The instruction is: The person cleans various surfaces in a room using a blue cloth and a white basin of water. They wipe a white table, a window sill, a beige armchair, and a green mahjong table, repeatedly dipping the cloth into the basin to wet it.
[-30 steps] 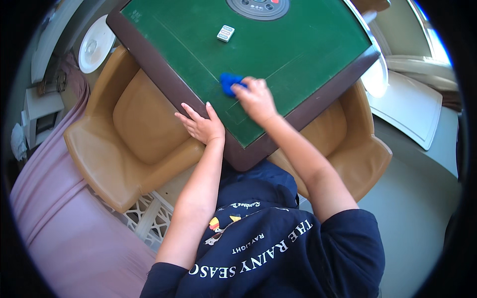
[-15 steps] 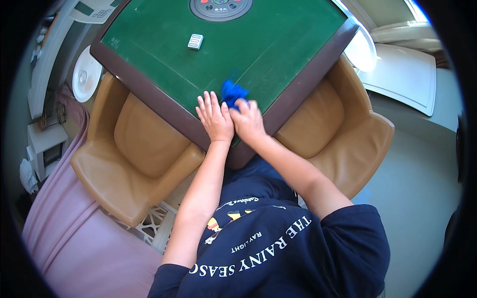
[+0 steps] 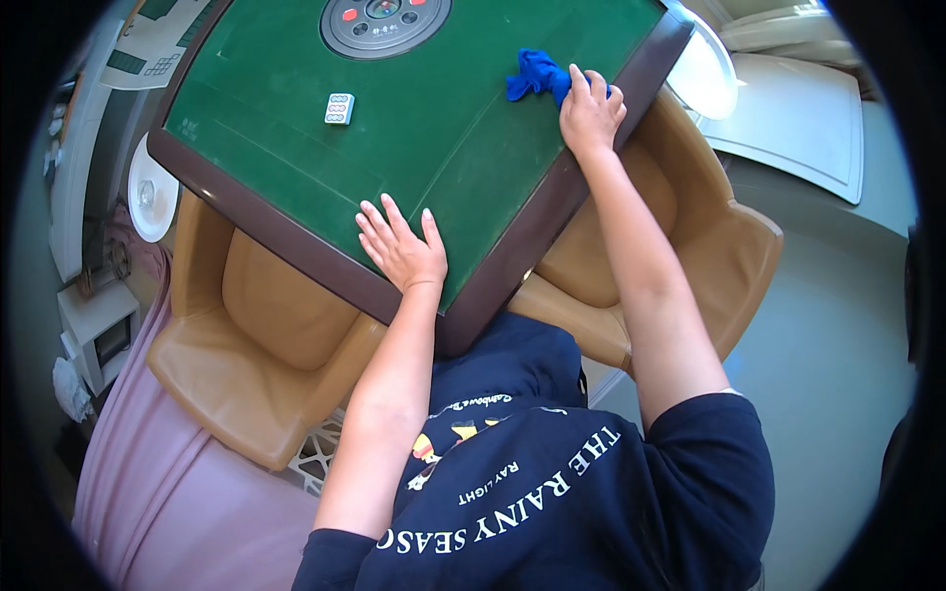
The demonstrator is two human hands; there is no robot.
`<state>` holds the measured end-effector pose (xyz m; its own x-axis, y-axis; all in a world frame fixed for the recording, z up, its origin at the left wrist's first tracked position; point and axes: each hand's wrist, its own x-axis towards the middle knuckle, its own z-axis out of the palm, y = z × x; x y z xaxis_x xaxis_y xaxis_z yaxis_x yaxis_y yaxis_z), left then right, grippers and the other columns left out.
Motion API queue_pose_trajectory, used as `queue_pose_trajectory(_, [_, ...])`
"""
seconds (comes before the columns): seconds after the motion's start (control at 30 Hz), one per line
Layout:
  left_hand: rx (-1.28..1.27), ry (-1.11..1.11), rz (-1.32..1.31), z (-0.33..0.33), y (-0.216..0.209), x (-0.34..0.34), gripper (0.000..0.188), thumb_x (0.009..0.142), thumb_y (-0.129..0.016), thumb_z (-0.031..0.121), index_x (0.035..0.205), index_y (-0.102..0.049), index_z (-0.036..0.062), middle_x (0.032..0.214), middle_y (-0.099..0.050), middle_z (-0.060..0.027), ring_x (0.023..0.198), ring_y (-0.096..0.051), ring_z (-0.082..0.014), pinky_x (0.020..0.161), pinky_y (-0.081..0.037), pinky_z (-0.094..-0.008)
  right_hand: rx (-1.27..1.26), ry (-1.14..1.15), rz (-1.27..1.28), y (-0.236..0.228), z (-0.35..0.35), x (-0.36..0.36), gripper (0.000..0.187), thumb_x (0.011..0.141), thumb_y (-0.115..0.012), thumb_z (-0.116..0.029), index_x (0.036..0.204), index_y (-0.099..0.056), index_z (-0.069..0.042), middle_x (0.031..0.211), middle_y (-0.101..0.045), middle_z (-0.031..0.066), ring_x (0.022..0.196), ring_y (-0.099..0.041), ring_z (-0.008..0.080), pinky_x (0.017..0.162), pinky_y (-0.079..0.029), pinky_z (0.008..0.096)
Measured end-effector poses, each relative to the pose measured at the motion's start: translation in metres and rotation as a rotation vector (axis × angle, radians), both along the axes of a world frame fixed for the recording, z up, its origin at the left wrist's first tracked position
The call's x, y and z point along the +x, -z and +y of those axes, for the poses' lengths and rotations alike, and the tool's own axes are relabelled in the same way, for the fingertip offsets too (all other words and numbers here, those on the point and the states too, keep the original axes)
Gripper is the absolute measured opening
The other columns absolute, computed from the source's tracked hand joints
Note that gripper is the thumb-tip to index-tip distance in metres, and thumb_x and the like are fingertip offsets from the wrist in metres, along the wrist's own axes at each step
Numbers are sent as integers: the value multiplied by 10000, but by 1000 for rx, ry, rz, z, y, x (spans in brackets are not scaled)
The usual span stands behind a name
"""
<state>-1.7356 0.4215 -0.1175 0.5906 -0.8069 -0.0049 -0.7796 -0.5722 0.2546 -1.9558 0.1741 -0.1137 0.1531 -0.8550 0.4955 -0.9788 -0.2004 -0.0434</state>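
Observation:
My left hand (image 3: 402, 248) lies flat on the green felt of the mahjong table (image 3: 473, 163), near the corner closest to me, its fingers spread. Farther off, by the right edge of the felt, my right hand (image 3: 592, 110) is closed on a crumpled blue cloth (image 3: 538, 75). Most of the cloth bunches out to the left of my fingers, and a bit shows on their right. A mahjong tile (image 3: 339, 108), or a small stack of tiles, sits on the felt left of centre. Its top has printed circles.
A round grey control panel (image 3: 385, 22) is set in the table's middle. A dark brown rim (image 3: 296, 242) borders the felt. Tan armchairs stand close against both near sides, left (image 3: 281, 295) and right (image 3: 705, 227). White round trays stick out at the left (image 3: 155, 187) and right (image 3: 705, 74) corners.
My right hand has carried the blue cloth away from my left hand, forward and right across the felt. My left hand stays near the corner, its thumb now spread wider. The view has shifted slightly.

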Motion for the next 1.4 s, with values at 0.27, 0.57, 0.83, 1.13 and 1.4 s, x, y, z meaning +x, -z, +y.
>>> queue_pose_trajectory(0.27, [72, 35, -52, 2, 0, 1, 765, 982, -516, 466, 1584, -228, 90, 1654, -99, -229, 1529, -85, -405, 1227, -100, -536, 307, -289, -123, -15, 81, 109, 336, 809, -742, -274, 1090, -593, -165, 949, -561, 83, 882, -567, 314, 679, -496, 429])
queue_pose_trajectory(0.57, [-127, 206, -42, -54, -8, 46, 826, 933, -627, 435, 1540, -255, 16, 1584, -248, -232, 1497, -177, -413, 1220, -128, -552, 67, -819, -154, -4, 14, 135, 151, 791, -613, -162, 942, -599, -169, 860, -551, 52, 826, -559, 275, 654, -447, 404])
queue_pose_trajectory(0.83, [18, 110, -46, -89, -7, 49, 882, 929, -545, 546, 1571, -233, 29, 1653, -155, -198, 1538, -119, -346, 1242, -92, -495, 55, -69, -175, 12, -127, 125, 275, 856, -705, -239, 1129, -672, -223, 1106, -662, 2, 960, -591, 318, 740, -527, 442])
queue_pose_trajectory(1.13, [28, 96, -5, -84, -7, 54, 924, 918, -557, 536, 1573, -191, -3, 1659, -134, -192, 1547, -89, -325, 1247, -62, -480, 209, -659, -347, -3, 41, 223, 364, 801, -670, -111, 1161, -687, -164, 1037, -633, 27, 860, -570, 267, 694, -503, 389])
queue_pose_trajectory(1.4, [23, 97, -49, -83, -7, 54, 908, 919, -576, 514, 1575, -203, 11, 1659, -151, -177, 1541, -121, -328, 1241, -99, -484, -35, -586, -28, 0, -122, 128, 268, 813, -619, -119, 1058, -657, -220, 921, -626, 60, 802, -597, 301, 610, -514, 396])
